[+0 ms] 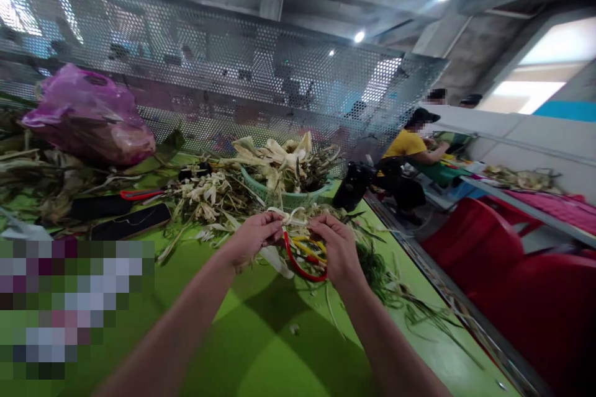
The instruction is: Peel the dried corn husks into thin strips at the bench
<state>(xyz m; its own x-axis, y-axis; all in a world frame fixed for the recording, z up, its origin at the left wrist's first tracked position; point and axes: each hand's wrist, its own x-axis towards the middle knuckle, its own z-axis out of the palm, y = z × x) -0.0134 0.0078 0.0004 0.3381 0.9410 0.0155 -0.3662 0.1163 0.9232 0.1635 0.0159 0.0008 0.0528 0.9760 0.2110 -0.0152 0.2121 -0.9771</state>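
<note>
My left hand (254,237) pinches one side of a pale strip (296,219) that looks like dried husk, looped between both hands. On the other side, the fingers of my right hand (339,247) are closed on the strip too. Below it curves a thin red hoop (298,268), rising to the strip near my left fingertips; its right end passes by my right hand, and I cannot tell whether that hand grips it. A yellow loop-shaped thing (311,249) shows inside the hoop, partly covered. Just beyond stands a green basket (255,188) heaped with dry husks (284,155).
Husk scraps (212,195), red-handled scissors (139,194) and a dark flat case (133,222) lie to the left, before a purple bag (88,115). Green fibre (372,267) and a black container (354,186) are rightward. Behind rises a perforated screen (209,80). A person (404,144) sits beyond red chairs (475,236).
</note>
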